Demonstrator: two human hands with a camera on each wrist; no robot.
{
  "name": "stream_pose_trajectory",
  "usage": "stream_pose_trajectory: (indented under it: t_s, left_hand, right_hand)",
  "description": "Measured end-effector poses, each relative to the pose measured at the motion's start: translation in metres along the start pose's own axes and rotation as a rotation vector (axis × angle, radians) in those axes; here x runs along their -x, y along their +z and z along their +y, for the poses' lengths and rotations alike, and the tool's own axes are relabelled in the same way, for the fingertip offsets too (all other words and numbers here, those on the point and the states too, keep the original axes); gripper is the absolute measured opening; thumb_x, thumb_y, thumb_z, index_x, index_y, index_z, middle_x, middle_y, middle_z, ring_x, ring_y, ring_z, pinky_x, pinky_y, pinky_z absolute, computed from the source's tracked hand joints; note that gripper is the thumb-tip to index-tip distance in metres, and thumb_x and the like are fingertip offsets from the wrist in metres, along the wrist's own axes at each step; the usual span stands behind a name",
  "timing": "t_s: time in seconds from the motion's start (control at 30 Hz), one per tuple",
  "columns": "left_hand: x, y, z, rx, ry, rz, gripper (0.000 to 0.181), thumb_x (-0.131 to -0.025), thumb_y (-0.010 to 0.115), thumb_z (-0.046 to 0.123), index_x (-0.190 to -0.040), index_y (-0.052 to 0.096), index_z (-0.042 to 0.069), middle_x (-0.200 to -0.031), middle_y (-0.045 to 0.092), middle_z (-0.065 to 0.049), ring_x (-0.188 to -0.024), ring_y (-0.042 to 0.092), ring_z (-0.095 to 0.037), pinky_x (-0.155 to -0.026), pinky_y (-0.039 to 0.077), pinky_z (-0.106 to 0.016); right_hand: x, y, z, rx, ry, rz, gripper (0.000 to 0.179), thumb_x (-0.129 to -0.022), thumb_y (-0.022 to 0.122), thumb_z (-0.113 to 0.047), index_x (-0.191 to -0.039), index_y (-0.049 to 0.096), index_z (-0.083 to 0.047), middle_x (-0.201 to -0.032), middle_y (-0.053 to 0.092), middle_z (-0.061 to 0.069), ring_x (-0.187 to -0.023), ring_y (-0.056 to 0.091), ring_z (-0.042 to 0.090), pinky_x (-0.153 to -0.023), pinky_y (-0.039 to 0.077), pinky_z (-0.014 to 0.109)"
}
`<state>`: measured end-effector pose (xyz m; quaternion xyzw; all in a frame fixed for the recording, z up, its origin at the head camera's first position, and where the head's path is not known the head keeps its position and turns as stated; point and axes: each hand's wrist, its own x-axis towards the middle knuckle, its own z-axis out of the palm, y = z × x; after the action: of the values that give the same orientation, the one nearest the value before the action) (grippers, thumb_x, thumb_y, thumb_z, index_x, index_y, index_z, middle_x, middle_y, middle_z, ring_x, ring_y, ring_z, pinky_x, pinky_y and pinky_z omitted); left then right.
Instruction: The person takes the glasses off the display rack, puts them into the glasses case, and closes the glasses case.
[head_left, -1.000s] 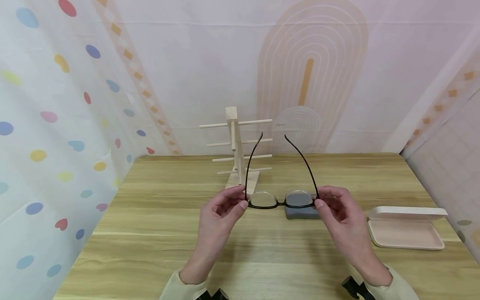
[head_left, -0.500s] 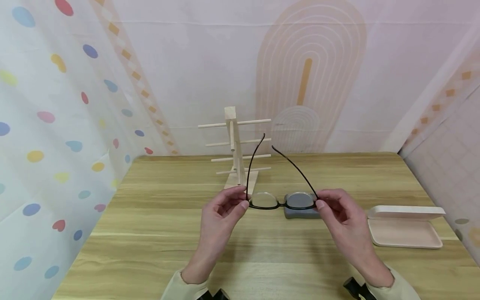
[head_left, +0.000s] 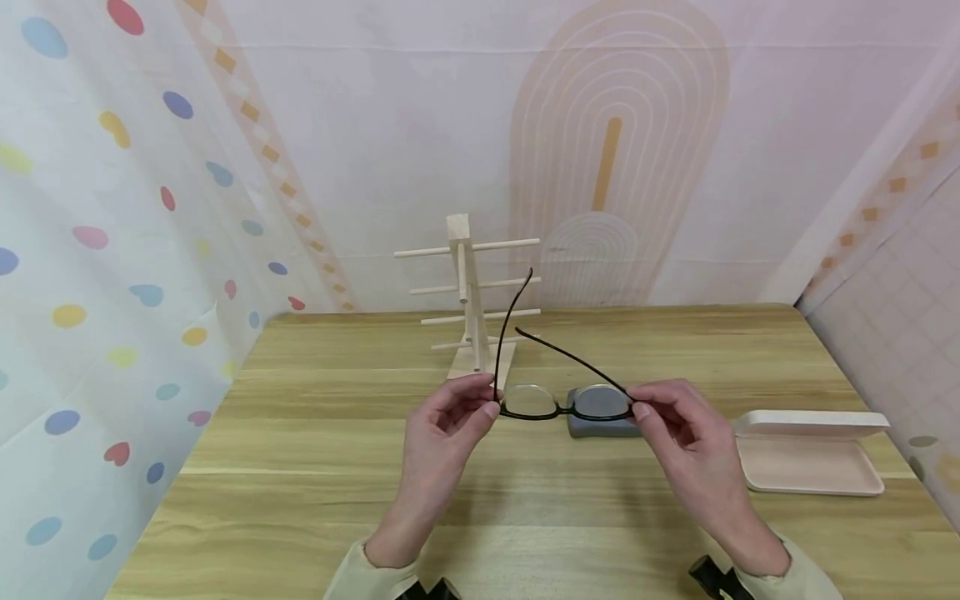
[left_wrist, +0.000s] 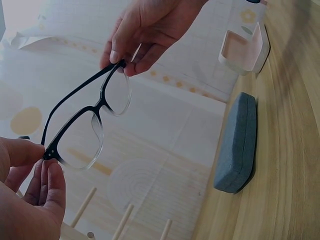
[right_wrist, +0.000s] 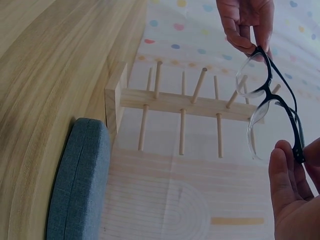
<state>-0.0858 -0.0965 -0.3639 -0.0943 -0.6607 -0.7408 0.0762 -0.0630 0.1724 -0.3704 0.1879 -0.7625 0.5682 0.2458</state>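
From the head, we see a wooden rack [head_left: 474, 312] standing on the worktop [head_left: 322, 442], a patterned cloth [head_left: 375, 133] behind it. The glasses [head_left: 562, 410] are in the air, nearer to us than the rack and to its right. We find the left hand [head_left: 429, 446] pinching one front corner of them; the right hand [head_left: 693, 446] has its grip on the other corner. One arm of the glasses rises across our sight of the rack's pegs; the other slants inward toward them. Right of the rack and nearer us lies the grey case [head_left: 592, 429], partly behind the glasses; much farther to its right sits the pink case [head_left: 813, 468], lid raised.

From the left wrist, we see both grips narrow, thumb and fingers on the frame, with some of the rack's pegs below the glasses. The grey case is closed.

From the right wrist, we see the glasses overlap the rack's top end, a hand at each corner, and the grey case near the rack's base.
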Motion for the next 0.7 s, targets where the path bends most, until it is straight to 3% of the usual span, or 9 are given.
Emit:
stream_pose_trajectory:
  t_s: [0.7]
  left_hand:
    - [0.0004,-0.0011,-0.0039,0.016,-0.016,0.003,0.029,-0.091,0.072,-0.008,-0.119,0.069,-0.006,-0.106,0.070,-0.020,-0.096,0.069,-0.020,-0.084,0.058,-0.024]
  right_hand:
    - [0.0001,0.0010,0.0044,0.082,-0.011,-0.003,0.029,-0.093,0.064,0.016,-0.108,0.076,-0.006,-0.104,0.067,0.002,-0.080,0.060,0.007,-0.062,0.048,0.014]
